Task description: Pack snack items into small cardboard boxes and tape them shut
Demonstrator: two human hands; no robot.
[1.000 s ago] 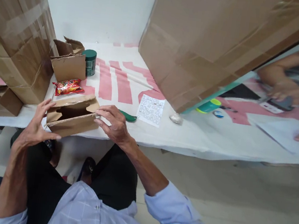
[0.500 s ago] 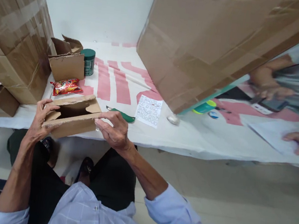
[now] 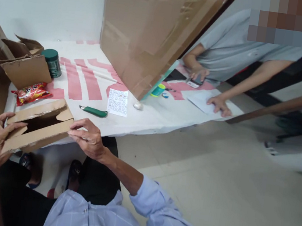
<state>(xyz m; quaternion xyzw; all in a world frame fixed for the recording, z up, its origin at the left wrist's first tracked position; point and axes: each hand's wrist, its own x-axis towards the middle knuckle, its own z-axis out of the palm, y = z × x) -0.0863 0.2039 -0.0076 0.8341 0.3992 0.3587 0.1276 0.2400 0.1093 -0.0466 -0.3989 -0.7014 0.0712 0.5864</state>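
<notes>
A small cardboard box [image 3: 39, 136], its top open and its inside dark, is held at the table's front edge. My left hand [image 3: 0, 137] grips its left end, with fingers over a short flap. At the right end, my right hand [image 3: 89, 138] pinches the corner between thumb and fingers. Just behind the box lies a red snack packet [image 3: 32, 93]. A green utility knife [image 3: 95, 112] rests on the table beyond my right hand, and a printed paper sheet [image 3: 118, 102] lies to the right of it.
An open carton [image 3: 27, 70] and a green-lidded jar [image 3: 52, 63] stand at the back left. A tall cardboard panel [image 3: 147, 34] divides the table [image 3: 144, 119]. Past it, a person [image 3: 225, 52] holds a phone [image 3: 196, 80] and rests a hand on white paper [image 3: 201, 101]. A small whitish lump [image 3: 138, 105] sits near the panel.
The view has swung to the right, so the table's things appear further left and more of the other person shows. Both my hands still hold the box.
</notes>
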